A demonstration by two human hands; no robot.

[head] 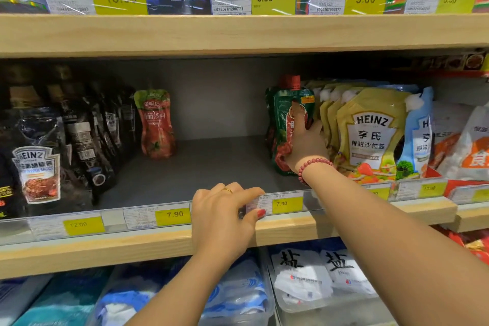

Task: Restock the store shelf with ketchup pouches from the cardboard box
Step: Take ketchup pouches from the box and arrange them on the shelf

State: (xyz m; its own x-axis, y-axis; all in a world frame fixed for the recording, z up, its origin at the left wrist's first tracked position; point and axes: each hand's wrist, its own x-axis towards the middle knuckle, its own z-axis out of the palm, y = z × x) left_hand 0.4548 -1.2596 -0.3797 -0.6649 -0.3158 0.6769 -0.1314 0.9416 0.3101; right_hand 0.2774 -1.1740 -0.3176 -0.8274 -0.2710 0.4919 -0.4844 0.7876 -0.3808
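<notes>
Pale wooden shelf [105, 249], matte grey deck. At right end of the open grey stretch, upright glossy green ketchup pouch [284, 114], red-capped, touching puffy yellow Heinz pouches [370, 127] on its right. Held by right hand [307, 147]: thumb flat up the front, fingers tucked behind the right edge, mostly hidden. More pouches behind it, hard to count. Far left, at the back, lone red ketchup pouch [156, 124], waisted and crinkled, beside shiny black sauce pouches [37, 167]. At near edge, left hand [221, 217] clasping clear plastic price strip [158, 216], fingers curled over its top, thumb pressed on the front. Small label print blurred.
</notes>
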